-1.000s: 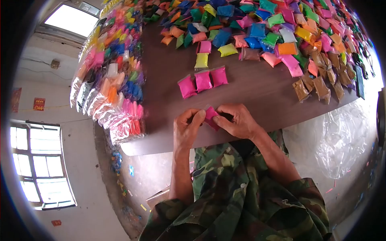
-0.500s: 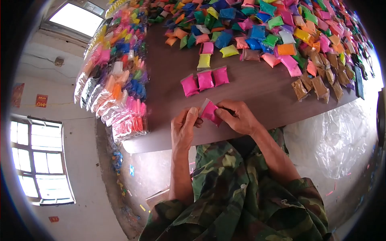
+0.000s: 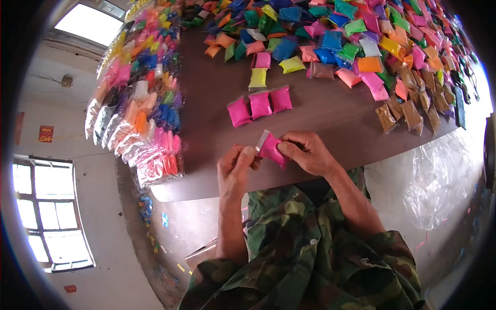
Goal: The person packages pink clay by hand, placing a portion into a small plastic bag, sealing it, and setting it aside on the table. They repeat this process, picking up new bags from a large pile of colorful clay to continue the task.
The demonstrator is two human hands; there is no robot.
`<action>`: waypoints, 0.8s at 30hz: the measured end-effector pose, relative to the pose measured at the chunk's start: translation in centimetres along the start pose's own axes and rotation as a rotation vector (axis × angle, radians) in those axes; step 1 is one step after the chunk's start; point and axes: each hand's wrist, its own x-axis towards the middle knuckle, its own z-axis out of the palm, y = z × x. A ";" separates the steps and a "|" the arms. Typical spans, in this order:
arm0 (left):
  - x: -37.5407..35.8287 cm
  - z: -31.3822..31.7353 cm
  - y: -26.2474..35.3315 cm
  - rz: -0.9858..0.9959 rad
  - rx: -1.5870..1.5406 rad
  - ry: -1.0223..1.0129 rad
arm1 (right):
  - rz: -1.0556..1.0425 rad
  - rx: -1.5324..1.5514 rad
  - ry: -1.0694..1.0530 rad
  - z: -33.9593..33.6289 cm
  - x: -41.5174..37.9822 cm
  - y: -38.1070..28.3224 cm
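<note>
A small magenta packet (image 3: 272,149) with a clear top edge is held above the table's front edge. My right hand (image 3: 309,153) pinches its right side between thumb and fingers. At its upper left edge, the thumb and fingers of my left hand (image 3: 236,166) are pressed together on the clear strip. Three magenta packets lie side by side just beyond my hands: a left one (image 3: 239,111), a middle one (image 3: 260,105) and a right one (image 3: 281,98). Behind them is a yellow packet (image 3: 258,78), with a pink one (image 3: 262,60) touching it.
Many coloured packets (image 3: 330,40) cover the far side of the brown table (image 3: 206,150). Brown packets (image 3: 412,116) lie at the right. Stacked clear bags of coloured packets (image 3: 155,129) line the left edge. Clear plastic sheeting (image 3: 431,181) hangs or lies beyond the front right edge.
The view has shifted slightly, so the table's left side appears farther left. Both hands still hold the magenta packet, now tilted a little differently, with its clear strip turned more towards my left hand.
</note>
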 end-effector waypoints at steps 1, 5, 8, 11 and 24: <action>0.2 0.0 0.2 0.032 -0.059 -0.003 | 0.023 0.071 0.005 -0.3 0.0 0.0; 0.1 0.4 1.7 0.081 0.156 -0.083 | 0.111 0.222 0.004 -1.2 0.1 0.9; 0.5 1.9 2.6 0.358 0.395 -0.118 | 0.084 0.113 -0.090 -1.6 0.3 0.2; 1.2 1.2 2.4 0.503 0.620 -0.203 | 0.120 0.002 -0.154 -2.1 0.3 0.0; 0.3 0.9 1.9 0.248 0.524 -0.176 | -0.214 -0.164 -0.023 0.0 0.0 -0.6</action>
